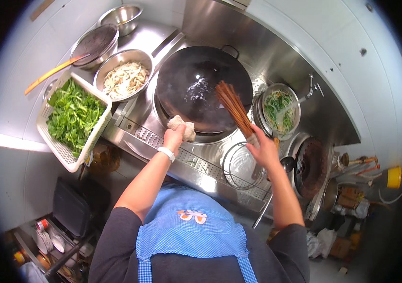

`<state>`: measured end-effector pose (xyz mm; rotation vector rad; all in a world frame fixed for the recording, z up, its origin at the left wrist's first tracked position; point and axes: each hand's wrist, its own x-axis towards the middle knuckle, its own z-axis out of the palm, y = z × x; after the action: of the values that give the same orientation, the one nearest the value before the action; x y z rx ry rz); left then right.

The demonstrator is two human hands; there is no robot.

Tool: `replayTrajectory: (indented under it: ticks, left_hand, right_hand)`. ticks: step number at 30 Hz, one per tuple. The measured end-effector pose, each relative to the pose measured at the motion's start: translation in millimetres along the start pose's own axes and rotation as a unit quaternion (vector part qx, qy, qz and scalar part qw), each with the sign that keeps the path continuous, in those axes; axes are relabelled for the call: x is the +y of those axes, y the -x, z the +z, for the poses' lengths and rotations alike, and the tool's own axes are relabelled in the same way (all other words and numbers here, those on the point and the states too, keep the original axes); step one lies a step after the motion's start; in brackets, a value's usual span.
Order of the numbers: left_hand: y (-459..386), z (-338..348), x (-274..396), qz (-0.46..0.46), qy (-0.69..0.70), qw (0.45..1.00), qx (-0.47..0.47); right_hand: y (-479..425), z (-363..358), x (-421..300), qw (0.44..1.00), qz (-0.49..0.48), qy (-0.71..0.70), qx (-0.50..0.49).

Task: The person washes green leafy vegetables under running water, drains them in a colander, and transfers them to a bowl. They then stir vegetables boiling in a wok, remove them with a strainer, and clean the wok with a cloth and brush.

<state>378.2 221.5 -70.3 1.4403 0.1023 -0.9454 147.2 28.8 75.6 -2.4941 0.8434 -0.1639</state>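
Observation:
A large dark wok (186, 78) sits on the stainless steel range, with a little shiny liquid at its bottom. My left hand (174, 138) grips a folded pale cloth (189, 132) at the wok's near rim. In my right hand (265, 148) is a bundled bamboo wok brush (234, 108), its bristle tips over the right side of the wok. Whether the bristles touch the metal I cannot tell. Beneath my right wrist lies a round wire ring (226, 173) on the steel top.
On the left stand a white plastic basket (104, 122) of leafy greens and a steel bowl (150, 63) of pale sliced strips. A faucet (310, 92) reaches over a bowl of sprouts and greens (278, 109). A ladle (287, 164) and a second burner (312, 168) are at right.

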Motion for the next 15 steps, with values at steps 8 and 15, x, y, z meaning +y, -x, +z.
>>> replayTrajectory:
  ticks: [8,15]
  left_hand:
    - [12.8,13.9,2.8,0.044,-0.064,0.994,0.071]
    - [1.7,8.1,-9.0,0.103,-0.039,0.992,0.066]
  right_hand:
    - [-169.1,87.6,-12.1,0.977,-0.021,0.131,-0.168]
    - [-177.6,69.5,-2.3,0.940,0.009,0.325,-0.107]
